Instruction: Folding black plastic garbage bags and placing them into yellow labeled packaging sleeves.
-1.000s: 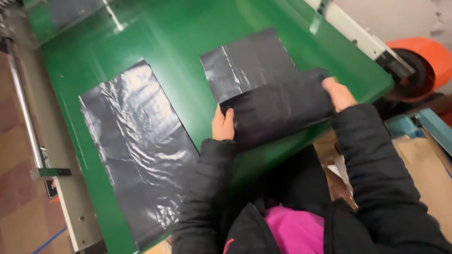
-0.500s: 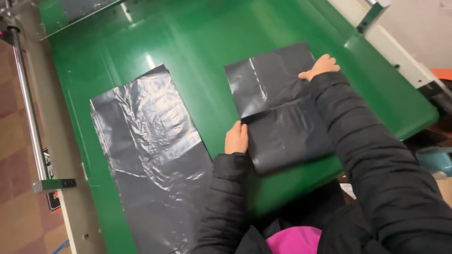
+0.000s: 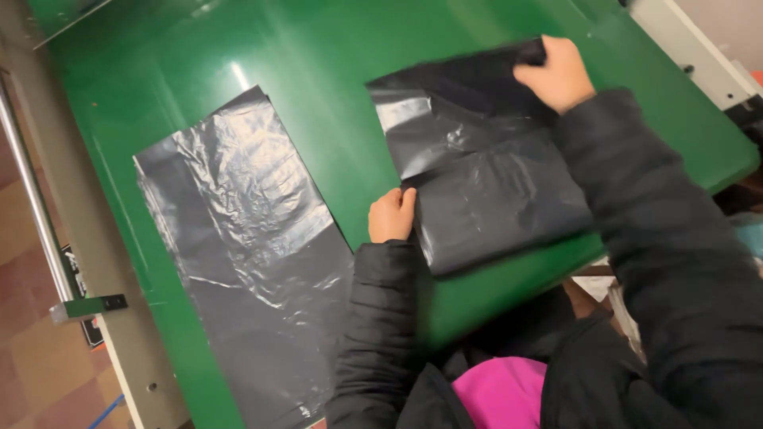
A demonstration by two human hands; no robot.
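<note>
Glossy green bench (image 3: 318,48). Shiny black plastic bag (image 3: 246,262) near left edge; black folded bag (image 3: 493,183) toward right edge. Black padded sleeves (image 3: 381,334); pink garment (image 3: 501,393) at near edge.

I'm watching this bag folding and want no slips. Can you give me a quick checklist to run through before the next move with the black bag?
1. Left hand pins the near left edge of the folded black bag: ok.
2. Right hand grips the bag's far corner: ok.
3. Fold lies flat and square: not ok, the far part is lifted and creased.
4. Bag is fully on the green table: ok.
5. Flat black bag lies apart from the folded one: ok.
6. Layers are aligned inside the fold: cannot tell.
</note>
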